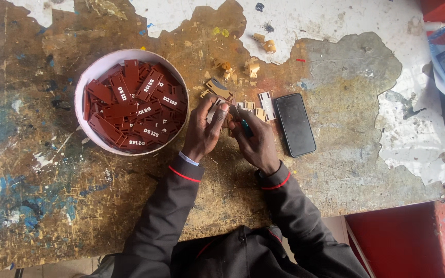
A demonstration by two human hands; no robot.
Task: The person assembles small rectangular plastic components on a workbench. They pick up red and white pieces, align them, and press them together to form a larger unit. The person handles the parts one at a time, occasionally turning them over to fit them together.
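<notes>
Left hand (205,129): I see it pinched shut on a small pale tag (213,112), mid-tabletop.
Right hand (256,140): closed around a teal-handled tool (245,126), touching the left.
Bowl (83,87): white, holding red-brown tags, just left of my hands.
Phone (295,124): black, right of them.

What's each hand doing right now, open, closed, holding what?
Left hand: closed on a small pale tag, pinched at the fingertips.
Right hand: closed around a thin teal-handled tool.

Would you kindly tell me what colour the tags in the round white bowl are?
The rectangular tags are dark reddish-brown with white markings, clearest in the head view.
</notes>
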